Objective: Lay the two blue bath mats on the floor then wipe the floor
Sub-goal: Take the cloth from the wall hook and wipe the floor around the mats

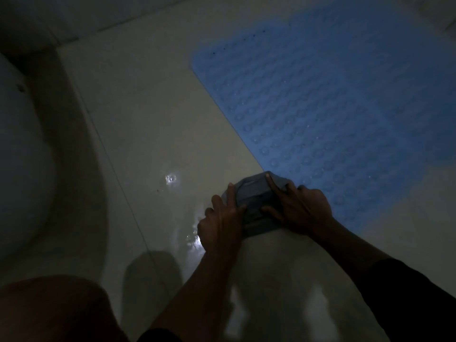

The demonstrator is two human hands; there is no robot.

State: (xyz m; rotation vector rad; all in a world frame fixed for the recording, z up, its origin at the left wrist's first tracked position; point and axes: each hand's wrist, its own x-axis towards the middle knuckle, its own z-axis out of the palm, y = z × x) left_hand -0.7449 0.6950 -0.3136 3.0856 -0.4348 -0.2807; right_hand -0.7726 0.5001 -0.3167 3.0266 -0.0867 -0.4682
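Dim bathroom, glossy pale tiled floor (pixel 148 124), wet glints, white rounded toilet (pixel 22 156) at left.
Bumpy blue rubber bath mat (pixel 333 107) lies flat; at its near corner, left hand (pixel 222 225) and right hand (pixel 303 208) press a crumpled grey cloth (pixel 254 201) down, fingers spread, lightly bent.
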